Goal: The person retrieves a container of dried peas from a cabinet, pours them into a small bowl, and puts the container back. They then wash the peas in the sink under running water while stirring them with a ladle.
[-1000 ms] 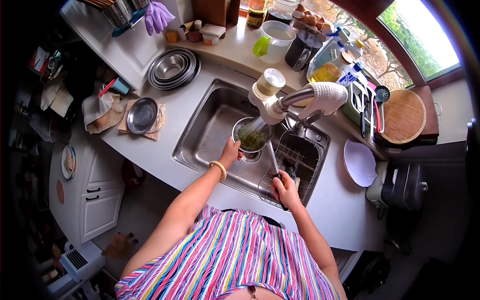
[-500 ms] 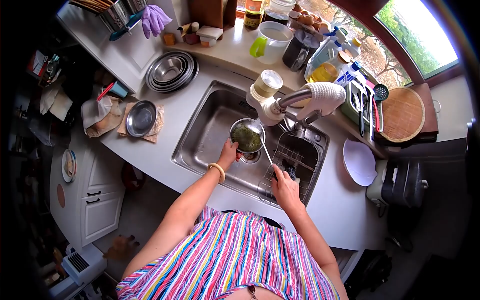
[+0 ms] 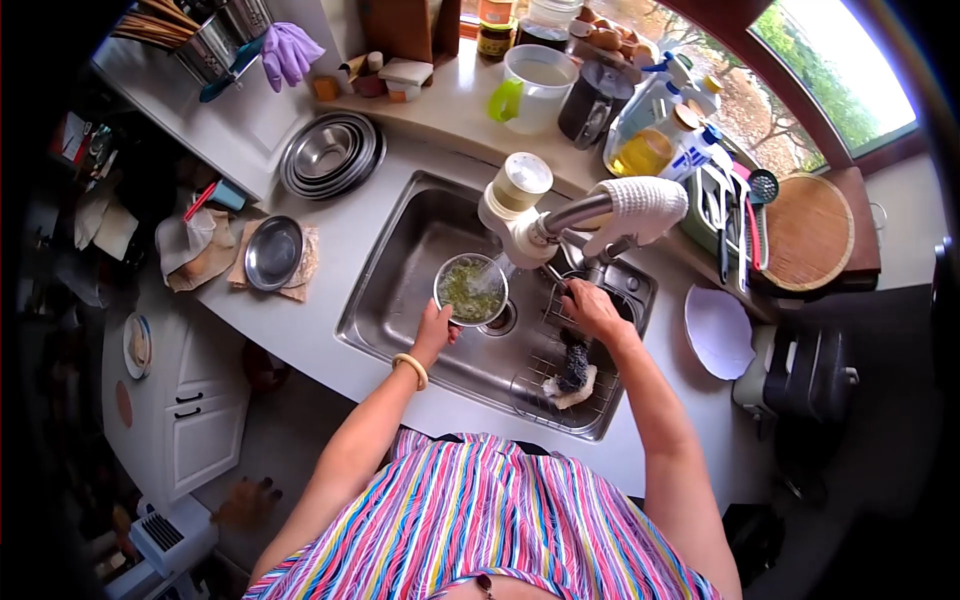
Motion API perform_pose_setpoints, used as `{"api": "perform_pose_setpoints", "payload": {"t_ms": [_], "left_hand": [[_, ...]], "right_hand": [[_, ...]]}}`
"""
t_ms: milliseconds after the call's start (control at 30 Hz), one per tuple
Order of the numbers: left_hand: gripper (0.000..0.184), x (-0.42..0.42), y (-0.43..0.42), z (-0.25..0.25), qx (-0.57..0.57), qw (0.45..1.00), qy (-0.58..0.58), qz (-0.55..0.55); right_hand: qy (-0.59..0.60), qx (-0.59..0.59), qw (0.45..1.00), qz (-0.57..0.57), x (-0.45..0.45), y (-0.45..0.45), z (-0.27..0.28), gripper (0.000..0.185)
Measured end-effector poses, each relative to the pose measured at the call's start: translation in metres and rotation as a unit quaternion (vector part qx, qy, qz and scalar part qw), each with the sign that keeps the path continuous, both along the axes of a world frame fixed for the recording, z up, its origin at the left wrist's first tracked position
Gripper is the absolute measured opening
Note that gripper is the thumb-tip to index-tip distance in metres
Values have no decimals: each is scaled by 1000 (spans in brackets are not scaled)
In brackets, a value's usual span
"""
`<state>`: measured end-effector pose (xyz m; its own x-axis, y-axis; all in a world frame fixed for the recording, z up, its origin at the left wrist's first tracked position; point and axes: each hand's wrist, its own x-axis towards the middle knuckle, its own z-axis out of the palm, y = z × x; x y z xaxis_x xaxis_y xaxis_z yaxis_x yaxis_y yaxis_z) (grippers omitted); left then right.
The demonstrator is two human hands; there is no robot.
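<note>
In the sink, my left hand [image 3: 436, 330] grips the rim of a small metal bowl [image 3: 471, 290] holding pale green bits in liquid. The bowl is under the white filter head [image 3: 518, 235] of the tap, and a thin spray of water falls into it. My right hand [image 3: 594, 308] is beside the tap's base, above the wire rack [image 3: 528, 385], its fingers curled downward. Whatever those fingers hold or touch is hidden. Below that hand, a dark scrubber [image 3: 574, 366] and a whitish cloth or sponge [image 3: 572, 388] lie on the rack.
Nested metal bowls [image 3: 330, 155] and a metal dish [image 3: 273, 253] sit left of the steel sink [image 3: 400, 270]. A measuring jug [image 3: 535, 85] and oil bottle [image 3: 655, 140] line the sill. A utensil holder [image 3: 710, 210], round board [image 3: 808, 230] and pale purple dish [image 3: 718, 332] are at right.
The bowl and my left hand have shifted slightly left and down. My right hand has moved up towards the tap's base, and the white stick it held in the bowl no longer shows.
</note>
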<state>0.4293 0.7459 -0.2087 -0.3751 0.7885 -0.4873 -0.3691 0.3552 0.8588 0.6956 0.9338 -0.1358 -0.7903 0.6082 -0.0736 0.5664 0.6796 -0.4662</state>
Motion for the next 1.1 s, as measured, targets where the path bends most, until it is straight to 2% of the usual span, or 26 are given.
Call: {"api": "perform_pose_setpoints", "payload": {"t_ms": [67, 133, 233, 333, 367, 467, 667, 767, 867, 900, 933, 1000, 1100], "left_hand": [[13, 1, -6, 1, -8, 1000, -13, 13], [12, 1, -10, -6, -7, 1000, -18, 21], [13, 2, -13, 2, -7, 999, -25, 26], [14, 1, -16, 4, -22, 999, -23, 40], [14, 0, -17, 5, -28, 999, -17, 30], [15, -2, -18, 8, -38, 999, -13, 21], [15, -1, -23, 19, -2, 1000, -15, 24], [15, -1, -24, 23, 1, 1000, -8, 26], [15, 0, -24, 22, 0, 999, -6, 32], [16, 2, -24, 19, -1, 999, -7, 36], [16, 3, -24, 15, 1, 999, -6, 37], [17, 5, -22, 8, 4, 999, -2, 38], [18, 6, -24, 1, 1, 1000, 5, 28]], "right_hand": [[-8, -10, 1000, -6, -3, 11, -6, 23], [-29, -31, 998, -49, -18, 16, 15, 19], [-18, -55, 996, -67, -21, 12, 26, 22], [17, -67, 997, -17, -19, -16, 49, 28], [106, -9, 994, 39, -13, -22, 33, 36], [16, 6, 997, 74, -19, -53, 65, 46], [-91, 52, 990, 92, -30, -68, 80, 44], [-104, 39, 991, 68, -31, -78, 69, 43], [-137, -56, 989, -1, -33, -98, 73, 40], [-56, -32, 998, 25, -29, -100, 60, 36], [-71, -155, 985, -10, -24, -100, 50, 30], [-96, -391, 912, -82, -30, -108, 59, 24], [1, -593, 779, -202, -32, -127, 72, 25]]}}
